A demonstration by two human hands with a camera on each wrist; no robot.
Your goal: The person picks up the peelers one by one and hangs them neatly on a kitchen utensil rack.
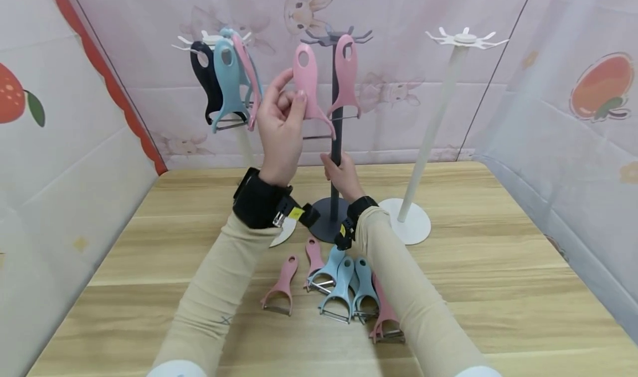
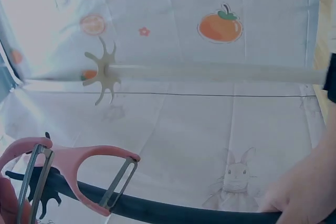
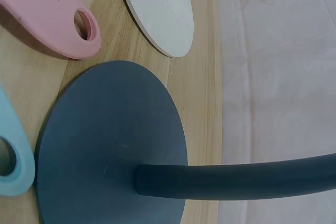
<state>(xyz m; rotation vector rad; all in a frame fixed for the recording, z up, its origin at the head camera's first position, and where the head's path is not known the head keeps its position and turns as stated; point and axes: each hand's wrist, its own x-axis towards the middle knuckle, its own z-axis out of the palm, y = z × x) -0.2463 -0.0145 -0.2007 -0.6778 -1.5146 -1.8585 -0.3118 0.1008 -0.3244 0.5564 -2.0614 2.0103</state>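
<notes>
A pink Y-shaped peeler [image 1: 308, 78] is pinched between the thumb and fingers of my left hand [image 1: 281, 125], raised at the left of the dark grey stand's hooks. Its blade points down, and the eyelet in its handle is level with the fingertips or above. My right hand [image 1: 344, 176] grips the dark grey stand [image 1: 336, 128] by the lower pole, above its round base [image 3: 105, 119]. Another pink peeler [image 1: 346, 70] hangs from a hook on this stand; the left wrist view shows that hanging peeler [image 2: 65, 160] beside the pole.
At left, a white stand [image 1: 209, 38] carries black, blue and pink peelers. A second white stand [image 1: 466, 38] at right has bare hooks. On the wooden table, several pink and blue peelers [image 1: 344, 288] lie between the forearms, one pink peeler [image 1: 286, 277] apart. Patterned cloth hangs behind.
</notes>
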